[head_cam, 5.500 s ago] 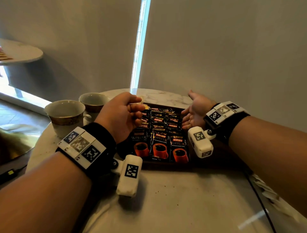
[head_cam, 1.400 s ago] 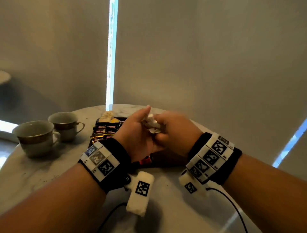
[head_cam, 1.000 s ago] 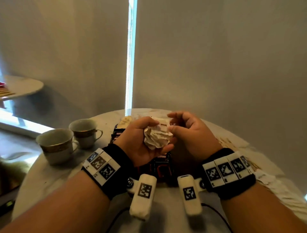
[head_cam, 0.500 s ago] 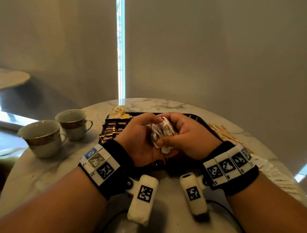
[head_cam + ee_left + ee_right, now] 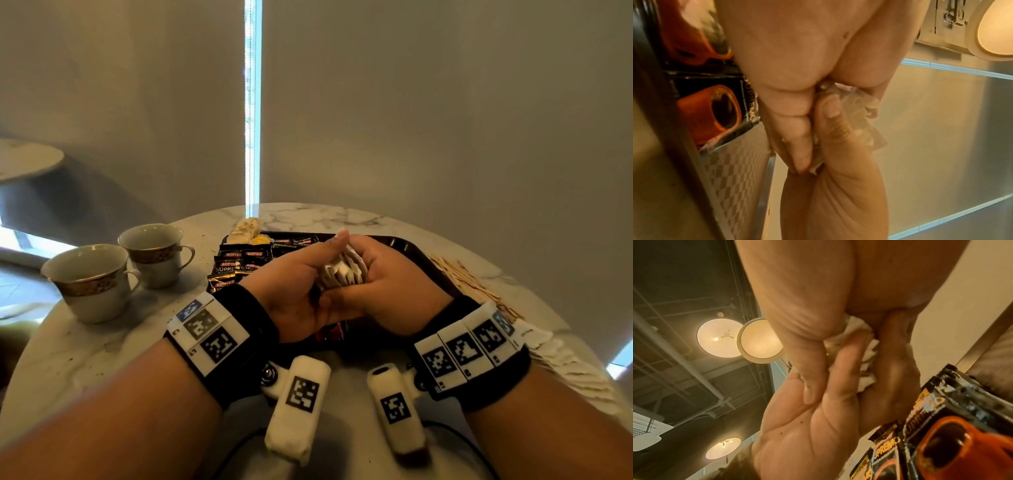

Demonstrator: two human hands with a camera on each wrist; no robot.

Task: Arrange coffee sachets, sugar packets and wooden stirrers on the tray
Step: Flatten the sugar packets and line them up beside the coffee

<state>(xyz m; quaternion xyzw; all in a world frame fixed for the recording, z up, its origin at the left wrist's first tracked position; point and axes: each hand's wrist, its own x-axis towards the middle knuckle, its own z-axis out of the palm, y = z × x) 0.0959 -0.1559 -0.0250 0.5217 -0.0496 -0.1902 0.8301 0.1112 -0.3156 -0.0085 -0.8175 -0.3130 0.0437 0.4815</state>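
Change since earlier: the bunch of sugar packets [image 5: 342, 272], a loose crumple in the left palm a second ago, is now pressed between both hands; much earlier the hands were apart over the tray.
Left hand [image 5: 294, 291]: fingers curled under the bunch, thumb laid along its near-left side and pointing away; holding the packets.
Right hand [image 5: 387, 291]: fingers wrapped over the right side of the bunch, closed on it and meeting the left fingers beneath.
Sugar packets, place: between the two palms, held above the near middle of the tray [image 5: 424, 260], not touching it.
Key relation: the bare right part of the tray lies just below and to the right of the bunch, so the right hand is the nearer one for setting it down, I judge.
Packet axis: edges fan upward and away from the person; the long axis seems to run near to far, though the fingers hide most of it.
Coffee sachets [image 5: 239, 263]: overlapping rows on the tray's left part, long axes near to far.
Wooden stirrers [image 5: 459, 274]: on the desk [image 5: 102, 342] right of the tray, not yet placed.
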